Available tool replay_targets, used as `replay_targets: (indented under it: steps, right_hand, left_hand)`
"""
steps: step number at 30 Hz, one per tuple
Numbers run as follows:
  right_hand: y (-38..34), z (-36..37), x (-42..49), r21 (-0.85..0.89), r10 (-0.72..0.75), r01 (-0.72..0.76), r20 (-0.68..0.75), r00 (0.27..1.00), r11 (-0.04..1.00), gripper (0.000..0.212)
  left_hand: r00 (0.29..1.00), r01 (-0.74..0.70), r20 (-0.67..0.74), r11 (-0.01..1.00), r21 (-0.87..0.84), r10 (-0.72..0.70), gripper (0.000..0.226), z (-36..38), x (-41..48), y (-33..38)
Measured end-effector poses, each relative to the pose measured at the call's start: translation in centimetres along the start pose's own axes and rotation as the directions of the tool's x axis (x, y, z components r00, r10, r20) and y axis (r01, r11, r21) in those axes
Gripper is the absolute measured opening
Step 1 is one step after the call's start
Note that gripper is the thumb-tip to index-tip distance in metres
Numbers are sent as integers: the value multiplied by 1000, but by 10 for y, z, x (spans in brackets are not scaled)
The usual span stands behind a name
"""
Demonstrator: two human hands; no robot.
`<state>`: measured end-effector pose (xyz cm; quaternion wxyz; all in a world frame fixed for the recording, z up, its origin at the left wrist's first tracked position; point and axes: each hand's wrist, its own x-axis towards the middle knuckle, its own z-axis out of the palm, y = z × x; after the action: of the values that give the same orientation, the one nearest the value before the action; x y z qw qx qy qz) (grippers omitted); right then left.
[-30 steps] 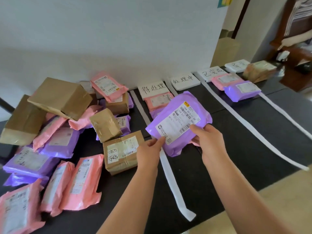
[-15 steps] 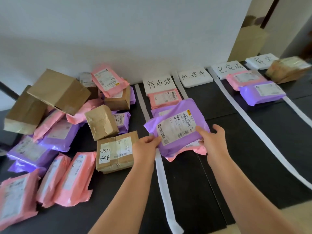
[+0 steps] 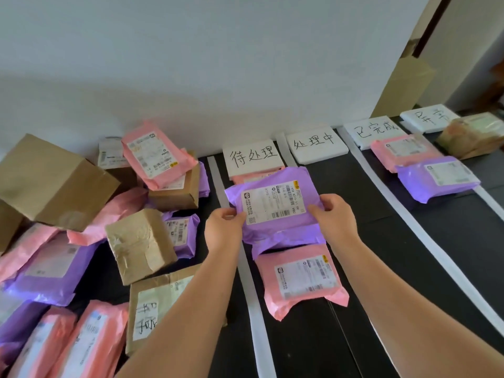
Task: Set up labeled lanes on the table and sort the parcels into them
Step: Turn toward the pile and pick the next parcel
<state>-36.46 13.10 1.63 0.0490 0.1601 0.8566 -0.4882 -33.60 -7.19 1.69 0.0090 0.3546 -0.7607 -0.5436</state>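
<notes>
Centrally, a purple plastic mailer parcel with a white shipping label (image 3: 275, 205) is held over the first lane of the black table (image 3: 436, 227). It sits between the white foam card hand-lettered in black (image 3: 253, 159) at the table's far edge and a pink plastic mailer (image 3: 302, 279) lying flat toward the near edge. Its long axis runs roughly across the lane, left to right, with the right end tipped slightly toward the far edge. The left hand (image 3: 223, 227) pinches the left short edge between thumb and curled fingers. The right hand (image 3: 334, 214) grips the right near corner, thumb on top. The parcel lies just beyond both hands, toward the far edge, and neither hand is clearly nearer. It overlaps a second purple mailer (image 3: 283, 248); whether it rests on that one or hangs above it cannot be told. The coming move is probably a short lowering and release, keeping the parcel to the right of the white tape strip (image 3: 256, 309) that bounds the lane. An unsorted heap of brown cardboard boxes and pink and purple mailers (image 3: 54, 181) crowds the table's left end.
</notes>
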Motion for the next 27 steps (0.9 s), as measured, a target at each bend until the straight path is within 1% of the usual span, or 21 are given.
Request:
replay_targets:
  steps: [3, 5, 8, 12, 14, 17, 19, 21, 24, 27]
  right_hand:
    - [-6, 20, 35, -72, -17, 18, 8, 1000, 997, 23]
    - [-8, 30, 57, -137, -23, 26, 23, 999, 990, 26]
    - [-8, 40, 85, -232, -22, 33, 53, 998, 972, 30]
    - [-7, 49, 110, -359, -27, 48, 62, 998, 932, 38]
    - [-5, 51, 116, -410, -8, 41, 81, 997, 911, 41]
    - [-2, 56, 118, -466, 43, 39, 164, 986, 884, 46]
    - [0, 60, 116, -530, 68, 52, 204, 977, 847, 46]
    - [2, 62, 115, -592, 76, 69, 215, 974, 803, 43]
    - [4, 62, 115, -574, 95, 44, 210, 973, 818, 44]
    - [3, 59, 110, -530, 71, 33, 175, 982, 847, 42]
  left_hand:
    - [1000, -27, -14, 998, 62, 28, 16, 12, 40, 7]
    - [997, -71, 14, 990, 125, 70, 13, 20, 62, 8]
    - [989, -142, 55, 975, 169, 134, 17, 28, 89, 12]
    - [959, -272, 146, 931, 243, 242, 16, 40, 109, 13]
    - [952, -289, 180, 919, 268, 247, 16, 46, 113, 9]
    - [948, -304, 204, 890, 341, 246, 15, 51, 115, -2]
    - [941, -330, 218, 851, 408, 260, 19, 53, 116, -8]
    - [932, -351, 252, 821, 450, 261, 23, 54, 116, -12]
    - [921, -373, 298, 791, 484, 252, 34, 56, 113, -12]
    - [918, -376, 307, 795, 476, 250, 43, 52, 106, -12]
